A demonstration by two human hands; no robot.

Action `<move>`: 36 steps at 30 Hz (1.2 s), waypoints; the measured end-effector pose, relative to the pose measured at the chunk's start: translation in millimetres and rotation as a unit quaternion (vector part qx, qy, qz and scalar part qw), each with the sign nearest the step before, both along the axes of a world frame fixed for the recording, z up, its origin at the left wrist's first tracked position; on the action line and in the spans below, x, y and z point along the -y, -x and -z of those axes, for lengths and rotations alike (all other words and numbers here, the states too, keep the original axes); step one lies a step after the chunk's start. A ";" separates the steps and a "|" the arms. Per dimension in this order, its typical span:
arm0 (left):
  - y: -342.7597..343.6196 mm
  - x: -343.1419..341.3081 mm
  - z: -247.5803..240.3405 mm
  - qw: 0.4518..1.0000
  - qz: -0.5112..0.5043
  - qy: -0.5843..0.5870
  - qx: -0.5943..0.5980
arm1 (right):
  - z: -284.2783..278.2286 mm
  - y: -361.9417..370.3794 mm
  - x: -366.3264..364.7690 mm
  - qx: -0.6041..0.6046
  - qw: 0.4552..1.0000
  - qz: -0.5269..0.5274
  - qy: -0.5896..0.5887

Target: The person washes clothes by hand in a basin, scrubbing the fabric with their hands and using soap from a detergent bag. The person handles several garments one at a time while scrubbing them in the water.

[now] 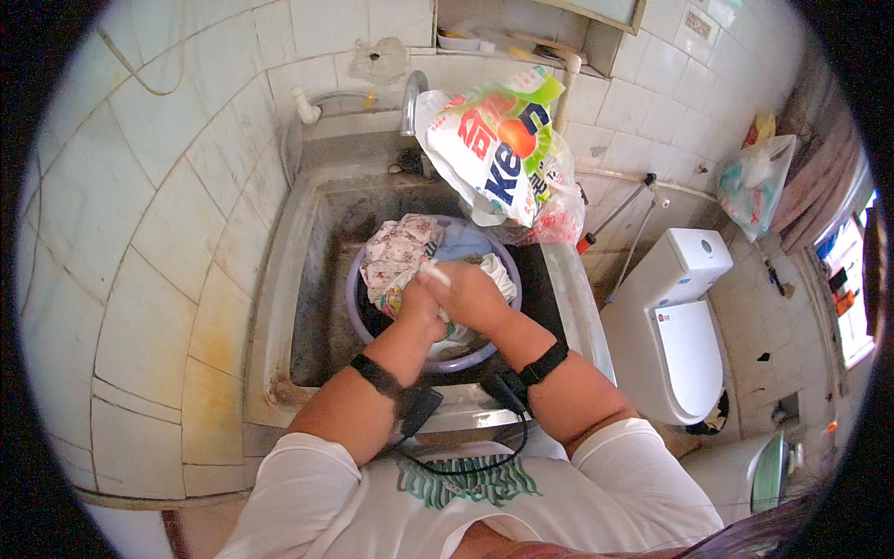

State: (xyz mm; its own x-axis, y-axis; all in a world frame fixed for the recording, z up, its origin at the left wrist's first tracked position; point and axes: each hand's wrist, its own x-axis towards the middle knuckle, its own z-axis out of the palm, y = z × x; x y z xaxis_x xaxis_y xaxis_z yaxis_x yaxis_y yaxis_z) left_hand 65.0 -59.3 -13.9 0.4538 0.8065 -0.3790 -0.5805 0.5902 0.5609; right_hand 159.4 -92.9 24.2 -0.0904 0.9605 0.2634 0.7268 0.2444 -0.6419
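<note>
A round lavender basin [449, 365] stands inside the sink, with wet laundry and some water in it. Over its middle my left hand [419, 306] and my right hand [468, 293] are pressed together, fingers closed around a bunched whitish cloth [435, 274]. Only a small bit of that cloth shows between the hands; its full shape is hidden. To the left in the basin lies a pale garment with a reddish-brown pattern [400, 250]. A white cloth [498, 277] rests against the right rim, beside my right hand.
The basin sits in a worn grey sink [279, 307] under a curved metal faucet [414, 98]. A large white-and-green detergent bag [498, 154] stands at its back right corner. Further right is a white toilet [689, 359]; a plastic bag [756, 182] hangs above.
</note>
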 end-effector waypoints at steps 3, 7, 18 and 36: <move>-10.3 1.0 -0.7 1.000 -0.003 -0.015 0.013 | 11.2 -18.3 -17.6 -0.024 0.992 0.120 0.010; -8.7 -3.8 0.2 0.997 0.055 -0.056 -0.008 | 17.2 -23.6 -12.9 -0.010 0.997 0.075 -0.016; 3.6 8.4 -33.7 0.994 0.080 -0.065 -0.039 | 25.3 -36.9 -21.1 -0.047 0.993 0.110 0.005; 52.7 -42.4 -43.6 0.897 -0.257 -0.344 -0.106 | 5.8 -63.3 -20.4 -0.006 0.956 0.193 -0.222</move>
State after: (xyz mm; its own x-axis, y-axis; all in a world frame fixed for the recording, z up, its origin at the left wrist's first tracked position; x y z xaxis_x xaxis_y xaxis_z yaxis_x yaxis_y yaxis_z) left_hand 12.3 -16.8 29.8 -0.0684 0.9647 0.2542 -0.5134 -0.2525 0.8201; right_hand 222.7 -72.5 18.4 0.2541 0.7145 0.6518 0.8107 0.2102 -0.5465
